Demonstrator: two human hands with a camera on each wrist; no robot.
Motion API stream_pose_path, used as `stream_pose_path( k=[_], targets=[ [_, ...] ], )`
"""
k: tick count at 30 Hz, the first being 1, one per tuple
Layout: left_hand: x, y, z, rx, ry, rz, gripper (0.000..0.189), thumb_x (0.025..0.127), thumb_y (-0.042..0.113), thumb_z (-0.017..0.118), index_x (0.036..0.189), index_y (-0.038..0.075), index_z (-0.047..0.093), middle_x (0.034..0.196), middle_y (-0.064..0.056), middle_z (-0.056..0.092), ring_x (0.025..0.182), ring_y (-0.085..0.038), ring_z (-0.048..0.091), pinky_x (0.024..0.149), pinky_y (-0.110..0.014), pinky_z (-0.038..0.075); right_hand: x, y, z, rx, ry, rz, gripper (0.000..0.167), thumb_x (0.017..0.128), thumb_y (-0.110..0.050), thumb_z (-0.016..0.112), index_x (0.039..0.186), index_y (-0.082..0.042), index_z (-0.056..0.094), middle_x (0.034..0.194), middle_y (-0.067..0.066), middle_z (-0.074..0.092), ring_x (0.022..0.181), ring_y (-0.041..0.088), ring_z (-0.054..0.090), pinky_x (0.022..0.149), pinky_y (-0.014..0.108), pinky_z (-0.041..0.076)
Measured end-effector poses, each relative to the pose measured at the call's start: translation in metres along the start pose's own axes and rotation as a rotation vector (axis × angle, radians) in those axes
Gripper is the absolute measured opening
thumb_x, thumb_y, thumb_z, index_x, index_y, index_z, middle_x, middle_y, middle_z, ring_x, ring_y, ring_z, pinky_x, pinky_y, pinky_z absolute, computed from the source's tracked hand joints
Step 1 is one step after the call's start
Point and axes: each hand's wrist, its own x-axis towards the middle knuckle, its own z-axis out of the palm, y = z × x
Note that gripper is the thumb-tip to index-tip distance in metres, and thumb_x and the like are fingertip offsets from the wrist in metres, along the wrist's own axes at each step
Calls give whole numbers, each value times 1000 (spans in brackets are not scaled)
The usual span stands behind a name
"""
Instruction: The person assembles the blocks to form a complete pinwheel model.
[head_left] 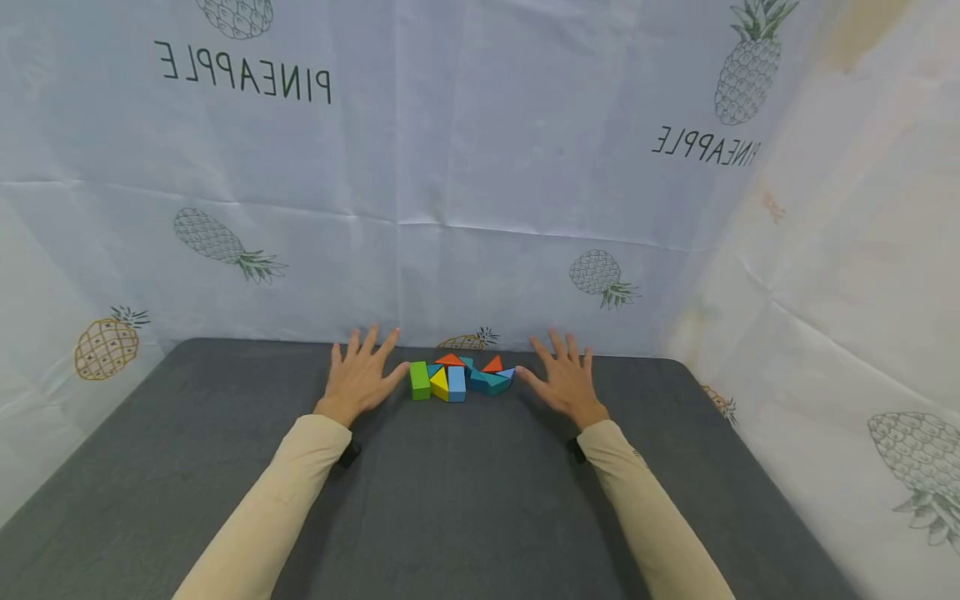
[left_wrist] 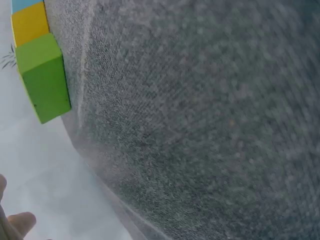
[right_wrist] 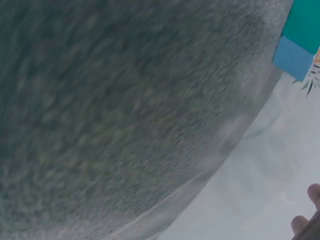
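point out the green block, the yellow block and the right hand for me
Green block [head_left: 420,380], head view: on its upper face
Yellow block [head_left: 440,384], head view: near the middle of its visible surface
Right hand [head_left: 567,382], head view: on the back of the hand

Pineapple-print pale fabric [head_left: 495,150] behind dark grey table [head_left: 457,508].

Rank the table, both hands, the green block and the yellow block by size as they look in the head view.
1. Table
2. Left hand and right hand: too alike to rank
3. Green block
4. Yellow block
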Motion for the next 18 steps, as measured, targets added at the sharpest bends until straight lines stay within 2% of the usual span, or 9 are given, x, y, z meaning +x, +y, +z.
stream_pose_path(
  k=[12,18],
  targets=[
    [0,5,2,-17,-11,17,69,102,55,41,159,20,25,164,-21,20,148,-50,18,115,-71,14,2,-15,6,16,-23,-47,71,97,-58,49,156,-22,33,166,13,19,153,43,11,117,71,6],
    [0,6,3,-29,-18,25,69,102,54,42,159,19,24,164,-20,20,149,-48,18,116,-71,14,2,-23,7,26,-10,-80,71,97,-57,51,156,-21,35,164,14,23,152,43,15,116,72,9]
  ],
)
